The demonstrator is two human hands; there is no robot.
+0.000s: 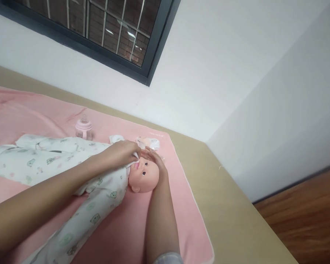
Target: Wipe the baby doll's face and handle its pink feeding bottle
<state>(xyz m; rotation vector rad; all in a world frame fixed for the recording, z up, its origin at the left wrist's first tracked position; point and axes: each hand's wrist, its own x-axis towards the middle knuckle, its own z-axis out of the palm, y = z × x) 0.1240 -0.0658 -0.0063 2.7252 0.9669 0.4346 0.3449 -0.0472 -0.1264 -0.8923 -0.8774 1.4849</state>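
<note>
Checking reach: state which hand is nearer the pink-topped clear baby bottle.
Left. The left hand is right of the bottle, near the mouth of the bald plastic doll; the right hand is farther right, against its head.

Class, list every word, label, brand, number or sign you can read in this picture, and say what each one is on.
None can be read clearly.
Pink mat: pale lettering along one edge, too small and blurred to read.
Clear packet: small dark marks, too blurred to tell whether they are text.
White clothing: printed little pictures, no readable words.
</note>
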